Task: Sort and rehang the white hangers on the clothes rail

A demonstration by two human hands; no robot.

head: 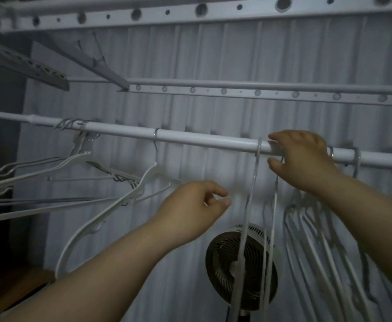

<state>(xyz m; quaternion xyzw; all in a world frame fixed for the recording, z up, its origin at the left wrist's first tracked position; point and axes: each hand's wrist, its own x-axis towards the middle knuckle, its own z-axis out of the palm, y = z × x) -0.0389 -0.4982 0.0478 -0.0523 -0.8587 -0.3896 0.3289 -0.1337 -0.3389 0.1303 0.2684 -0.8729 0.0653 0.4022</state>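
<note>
Left hand (pixel 195 205) (six o'clock) curls, gripping nothing visible; right hand (pixel 302 159), three o'clock, clasps rail (pixel 202 138) among hangers (pixel 92 227).

A home laundry-drying corner. Perforated drying-rack bars (pixel 223 91) run above the right hand (pixel 302 159) gripping the clothes rail (pixel 190 137). A pleated curtain (pixel 213 54) hangs behind that grip, and a round fan (pixel 220 259) stands below.

Right hand (pixel 299 159) wraps the white tubular clothes rail (pixel 202 137) and hides that stretch. Bunch of thin white hangers (pixel 318 240) below it is blurred, can't count. Round dark fan (pixel 223 263): stand cropped at bottom edge. Left hand (pixel 190 205) pinch: contents unclear.
</note>
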